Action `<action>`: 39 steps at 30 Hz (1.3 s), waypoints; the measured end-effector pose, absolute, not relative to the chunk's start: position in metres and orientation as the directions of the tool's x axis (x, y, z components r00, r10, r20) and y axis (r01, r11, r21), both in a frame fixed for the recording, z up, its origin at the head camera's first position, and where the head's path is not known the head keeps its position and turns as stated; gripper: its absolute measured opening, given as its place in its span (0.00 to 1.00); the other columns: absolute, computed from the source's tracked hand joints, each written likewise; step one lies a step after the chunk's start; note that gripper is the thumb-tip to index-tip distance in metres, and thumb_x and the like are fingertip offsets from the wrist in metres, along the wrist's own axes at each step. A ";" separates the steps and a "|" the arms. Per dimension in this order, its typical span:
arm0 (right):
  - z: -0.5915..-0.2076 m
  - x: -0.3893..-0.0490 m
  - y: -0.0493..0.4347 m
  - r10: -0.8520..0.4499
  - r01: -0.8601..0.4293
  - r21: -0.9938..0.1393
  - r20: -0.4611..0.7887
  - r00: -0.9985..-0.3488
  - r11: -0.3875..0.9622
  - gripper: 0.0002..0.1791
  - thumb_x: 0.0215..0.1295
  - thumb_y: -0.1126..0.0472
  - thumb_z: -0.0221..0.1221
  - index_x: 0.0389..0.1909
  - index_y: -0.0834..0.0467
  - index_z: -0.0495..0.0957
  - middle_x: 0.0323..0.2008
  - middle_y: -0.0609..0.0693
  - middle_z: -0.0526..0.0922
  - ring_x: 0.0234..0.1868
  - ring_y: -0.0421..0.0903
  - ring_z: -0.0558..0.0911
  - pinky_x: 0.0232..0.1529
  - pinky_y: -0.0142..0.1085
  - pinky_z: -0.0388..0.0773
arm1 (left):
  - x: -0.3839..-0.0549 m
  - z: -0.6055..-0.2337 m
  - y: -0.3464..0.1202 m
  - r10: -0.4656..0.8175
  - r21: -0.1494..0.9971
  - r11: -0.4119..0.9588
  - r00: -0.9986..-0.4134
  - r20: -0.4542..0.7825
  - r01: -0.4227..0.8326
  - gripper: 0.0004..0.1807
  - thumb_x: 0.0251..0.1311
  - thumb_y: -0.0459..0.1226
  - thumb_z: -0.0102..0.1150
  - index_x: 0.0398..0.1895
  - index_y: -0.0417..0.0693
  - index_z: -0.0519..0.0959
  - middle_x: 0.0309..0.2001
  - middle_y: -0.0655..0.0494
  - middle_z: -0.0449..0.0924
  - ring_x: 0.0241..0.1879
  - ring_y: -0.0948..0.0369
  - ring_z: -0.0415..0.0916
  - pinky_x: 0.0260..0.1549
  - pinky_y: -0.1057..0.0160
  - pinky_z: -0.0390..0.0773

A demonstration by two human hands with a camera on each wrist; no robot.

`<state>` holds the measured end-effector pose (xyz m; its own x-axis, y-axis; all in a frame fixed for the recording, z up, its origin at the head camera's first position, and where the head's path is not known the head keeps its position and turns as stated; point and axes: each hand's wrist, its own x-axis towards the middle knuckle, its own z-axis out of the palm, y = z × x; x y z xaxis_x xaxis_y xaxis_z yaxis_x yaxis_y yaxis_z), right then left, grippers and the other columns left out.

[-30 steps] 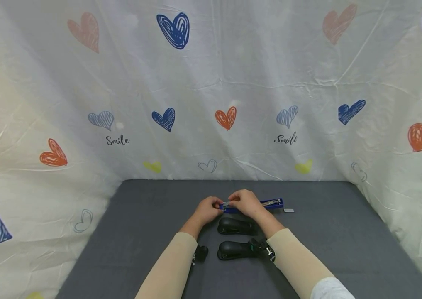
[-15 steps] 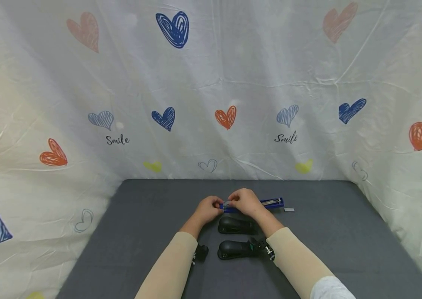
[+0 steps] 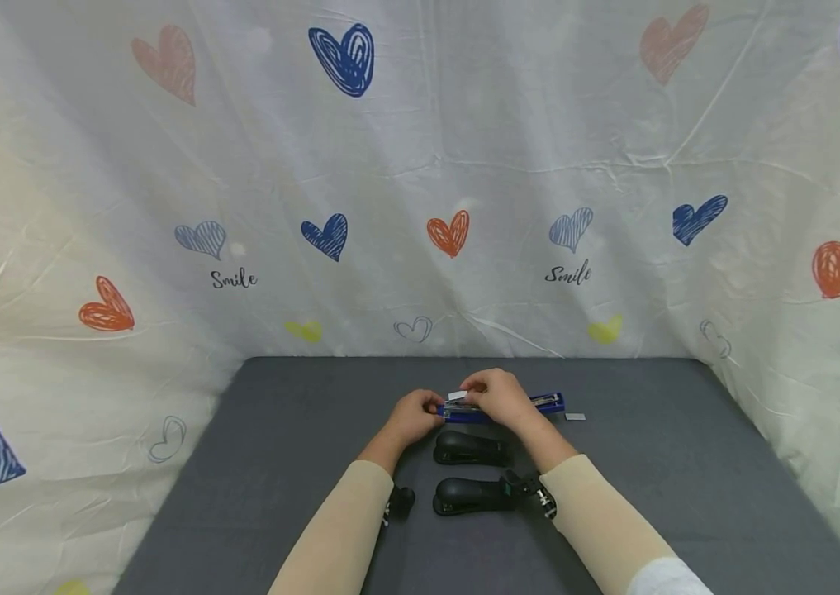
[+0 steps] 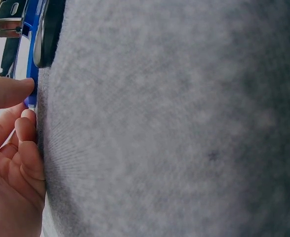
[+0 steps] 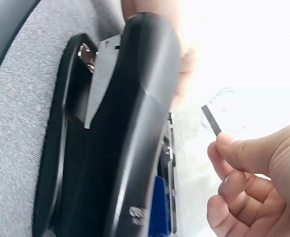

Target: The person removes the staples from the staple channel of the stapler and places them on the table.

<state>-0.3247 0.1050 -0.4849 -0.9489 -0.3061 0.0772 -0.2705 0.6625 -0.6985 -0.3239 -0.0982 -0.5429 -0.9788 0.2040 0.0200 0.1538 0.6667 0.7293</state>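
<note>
A blue stapler [image 3: 476, 416] lies spread out lengthwise at the far middle of the table. My left hand [image 3: 415, 417] pinches its left end between thumb and fingers; in the left wrist view the thumb presses on the blue body [image 4: 30, 64]. Between thumb and forefinger, my right hand [image 3: 501, 398] holds a short strip of staples [image 3: 457, 396] just above and behind the stapler. The right wrist view shows that strip [image 5: 211, 120] sticking out from the fingertips, apart from the stapler. My right hand hides part of the stapler's middle.
Nearer me lie two black staplers, one [image 3: 470, 448] close to the blue one and another [image 3: 468, 496] in front of it. A second staple strip [image 3: 575, 416] lies by the blue stapler's right end. Behind the grey table [image 3: 301, 463] hangs a heart-printed curtain [image 3: 494, 297].
My right hand has risen slightly and moved right, with the staple strip now showing raised above the stapler. My left hand stays at the stapler's left end.
</note>
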 end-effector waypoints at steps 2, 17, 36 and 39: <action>-0.483 -0.324 0.108 -0.300 -0.267 -0.703 0.079 -0.951 0.659 0.09 0.68 0.64 0.66 0.47 0.58 0.88 0.36 0.48 0.87 0.36 0.44 0.83 0.39 0.43 0.80 | -0.323 -0.543 -0.098 0.202 0.727 0.669 -0.979 0.024 0.155 0.13 0.59 0.32 0.68 0.48 0.41 0.85 0.36 0.55 0.77 0.36 0.58 0.72 0.41 0.55 0.74; -0.470 -0.320 0.124 -0.246 -0.229 -0.698 0.077 -0.966 0.679 0.07 0.70 0.65 0.65 0.46 0.58 0.87 0.38 0.48 0.86 0.38 0.46 0.83 0.40 0.45 0.80 | -0.322 -0.545 -0.096 0.178 0.730 0.670 -0.984 0.019 0.135 0.13 0.58 0.31 0.69 0.47 0.41 0.84 0.37 0.54 0.77 0.37 0.58 0.73 0.43 0.53 0.76; -0.464 -0.310 0.159 -0.184 -0.177 -0.753 0.075 -0.980 0.633 0.09 0.73 0.66 0.60 0.50 0.63 0.84 0.45 0.54 0.87 0.47 0.53 0.85 0.44 0.48 0.79 | -0.322 -0.544 -0.098 0.191 0.739 0.658 -0.981 0.021 0.143 0.12 0.59 0.31 0.69 0.47 0.40 0.84 0.36 0.55 0.76 0.37 0.58 0.72 0.42 0.54 0.74; -0.462 -0.310 0.167 -0.175 -0.176 -0.750 0.082 -0.981 0.637 0.09 0.73 0.67 0.60 0.50 0.63 0.84 0.45 0.55 0.87 0.47 0.55 0.85 0.44 0.49 0.79 | -0.322 -0.543 -0.097 0.189 0.737 0.661 -0.982 0.017 0.141 0.13 0.59 0.31 0.69 0.47 0.40 0.84 0.36 0.55 0.76 0.37 0.58 0.71 0.42 0.55 0.74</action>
